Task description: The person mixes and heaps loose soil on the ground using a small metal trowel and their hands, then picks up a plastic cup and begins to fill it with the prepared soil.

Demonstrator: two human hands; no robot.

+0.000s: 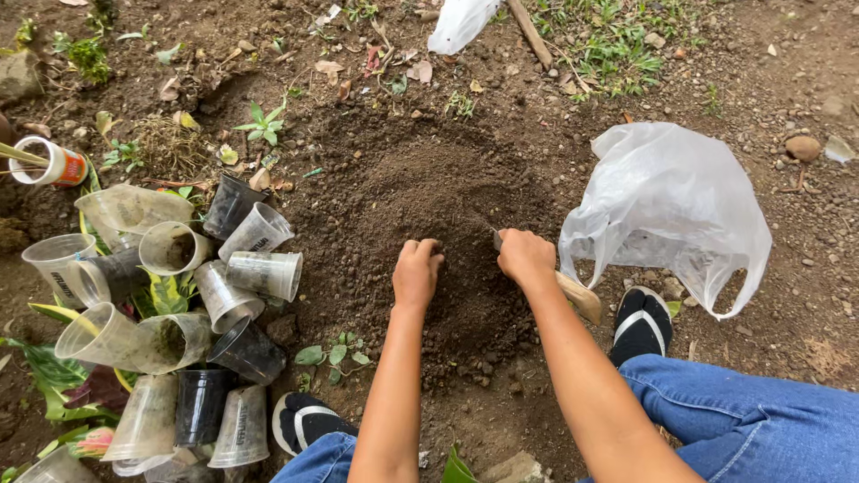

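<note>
Two bare hands work at a mound of dark soil (438,206) that fills the middle of the ground, loose and crumbly, darker and finer than the pebbly dirt around it. The left hand (417,271) is clenched, knuckles pressed into the near slope of the mound; whether it grips soil I cannot tell. The right hand (525,257) is grasping a digging tool with a wooden handle (580,297), the handle sticking out behind the wrist toward the near right, a sliver of metal blade showing at the far side of the fist, its tip buried in the soil.

Right of the mound lies a crumpled translucent white plastic bag (667,210), just beside the right hand. Left of the mound sprawls a heap of clear and black plastic cups (179,313), most tipped on their sides, some smeared with dirt, over green leaves. Blue jeans (743,416) cover the knee at near right. Black sandals with white straps show at the near edge, one (642,324) beside the handle, the other (302,420) next to the cups. Another white bag (458,22) lies at the far edge. Small weeds (265,123) dot the far ground.
</note>
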